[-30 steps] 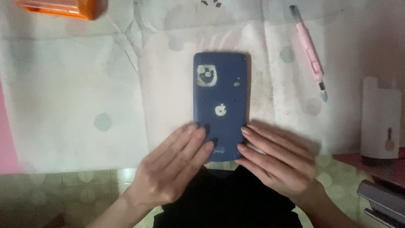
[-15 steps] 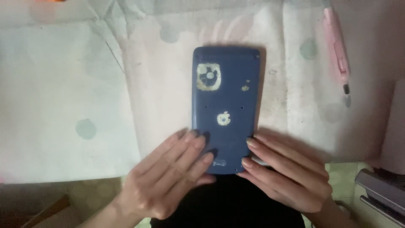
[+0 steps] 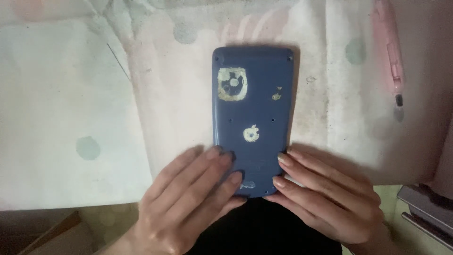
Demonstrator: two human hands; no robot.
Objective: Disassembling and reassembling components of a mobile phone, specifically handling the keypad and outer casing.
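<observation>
From the head view we look straight down on one dark blue device [image 3: 252,118], lying flat and back-up on the pale cloth [image 3: 66,108], its long side running away from us. Our left hand [image 3: 188,203] rests on its near left corner, fingers stretched out flat and together, fingertips [image 3: 214,152] pressing on the blue shell. Our right hand [image 3: 325,198] comes in from the other side, fingers also extended, tips [image 3: 283,158] touching the near right edge. Neither hand is curled around the device; both lie open against it.

Now the hard parts. The near end of the device is partly covered by our fingers, so that edge is only seen in bits. Its front face is turned down and out of sight. The worn stickers [image 3: 232,84] are pale and rubbed; we count three, one squarish, one small round one, one tiny scrap near the right edge. What they picture we cannot tell.

At far right one pink tool [image 3: 390,52] lies on the cloth, well apart from the device, blurred and cut by the top edge. At the lower right corner one grey object [image 3: 427,212] is cut off by the frame. The cloth shows faint green dots [image 3: 88,148], several of them.
</observation>
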